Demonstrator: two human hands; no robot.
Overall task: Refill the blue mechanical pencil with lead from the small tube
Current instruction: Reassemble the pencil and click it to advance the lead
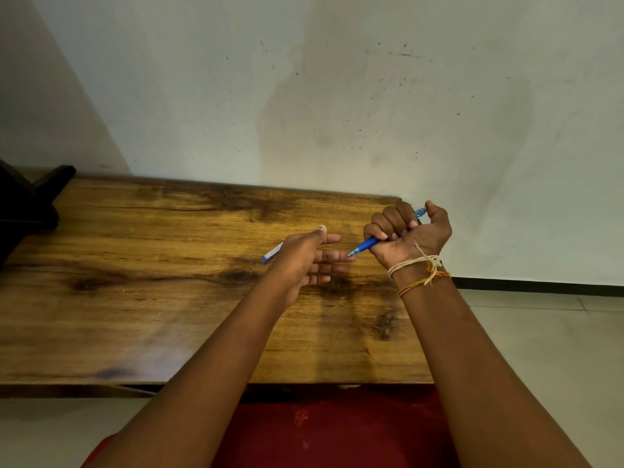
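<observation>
Pencil (368,245) in right hand's (410,236) fisted grip, tip down-left toward left hand's (309,261) open, empty fingers

R hand (407,236) fists blue pencil (366,245), tip maybe touching L fingers (332,256)

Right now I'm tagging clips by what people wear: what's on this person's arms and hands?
Both forearms are bare, with no sleeves in view. The right hand has threads tied round its wrist: cream string bands wound several times and knotted, and below them a thinner orange-yellow thread. The left hand and its wrist carry nothing visible; no rings, watch or gloves show.
</observation>
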